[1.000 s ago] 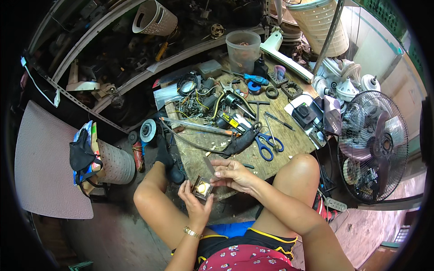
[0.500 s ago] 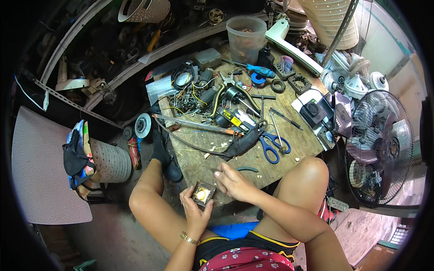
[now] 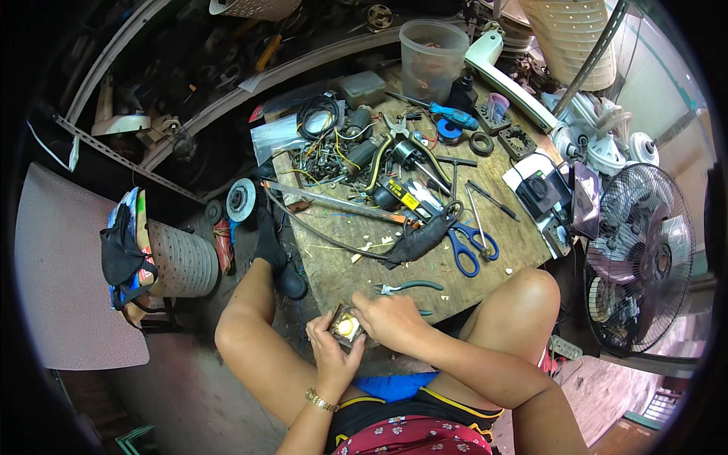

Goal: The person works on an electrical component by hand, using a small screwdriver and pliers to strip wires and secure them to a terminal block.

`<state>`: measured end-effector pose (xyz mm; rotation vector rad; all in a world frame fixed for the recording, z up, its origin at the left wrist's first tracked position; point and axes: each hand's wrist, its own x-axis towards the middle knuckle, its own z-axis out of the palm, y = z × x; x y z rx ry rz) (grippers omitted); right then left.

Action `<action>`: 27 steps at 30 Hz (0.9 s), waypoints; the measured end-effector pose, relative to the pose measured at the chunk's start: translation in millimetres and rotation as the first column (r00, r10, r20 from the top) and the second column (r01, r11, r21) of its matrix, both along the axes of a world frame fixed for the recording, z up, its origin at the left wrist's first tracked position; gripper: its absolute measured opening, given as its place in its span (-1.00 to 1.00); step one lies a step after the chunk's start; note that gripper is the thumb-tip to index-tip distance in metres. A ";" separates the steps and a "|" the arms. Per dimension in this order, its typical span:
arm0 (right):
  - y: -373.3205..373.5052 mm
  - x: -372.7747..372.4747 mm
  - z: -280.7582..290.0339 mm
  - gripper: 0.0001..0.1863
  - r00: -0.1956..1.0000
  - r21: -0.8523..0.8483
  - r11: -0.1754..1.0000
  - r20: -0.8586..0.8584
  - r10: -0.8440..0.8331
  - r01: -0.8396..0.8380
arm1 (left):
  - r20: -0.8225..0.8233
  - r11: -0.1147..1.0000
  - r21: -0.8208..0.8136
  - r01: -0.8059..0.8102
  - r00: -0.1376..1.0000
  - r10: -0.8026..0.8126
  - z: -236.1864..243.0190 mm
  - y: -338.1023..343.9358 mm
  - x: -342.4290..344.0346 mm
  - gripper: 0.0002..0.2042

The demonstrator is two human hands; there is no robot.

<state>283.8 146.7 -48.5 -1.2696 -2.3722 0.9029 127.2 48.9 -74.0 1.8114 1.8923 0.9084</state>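
My left hand (image 3: 331, 350) grips a small square block (image 3: 348, 327) with dark edges and a bright, yellowish round middle, held over my lap by the table's near edge. The fingers of my right hand (image 3: 393, 319) are pinched together at the block's upper right side. Whatever lies between them is hidden. Just beyond my right hand, side cutters (image 3: 409, 287) with dark green handles lie on the wood. Another green handle end (image 3: 426, 312) peeks out beside my right hand.
On the wooden table (image 3: 326, 280) lie blue scissors (image 3: 464, 254), a black-wrapped bundle (image 3: 417, 240), a long metal bar (image 3: 334, 202), and a heap of screws and wires (image 3: 322, 159). A fan (image 3: 644, 258) stands right; an angle grinder (image 3: 241, 203) is at left.
My right hand has come left and down onto the block, uncovering the jaws of the side cutters. The whole view has shifted slightly. My left hand still holds the block.
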 end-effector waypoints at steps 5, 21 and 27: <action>-0.1 -4.0 0.3 -0.78 0.998 0.104 0.993 0.020 0.055 -0.057 | -0.007 1.000 0.015 0.024 1.000 -0.024 -3.7 -1.0 -3.4 -0.24; 25.0 -0.6 4.2 -0.78 0.962 0.065 0.961 0.054 0.267 -0.270 | -0.138 0.998 0.008 -0.055 0.989 0.055 -3.4 -4.4 3.1 -0.23; 12.2 17.2 10.4 -0.79 0.968 0.010 0.970 0.075 0.241 -0.242 | -0.149 0.999 0.013 -0.050 0.988 0.052 -2.4 -5.1 3.0 -0.25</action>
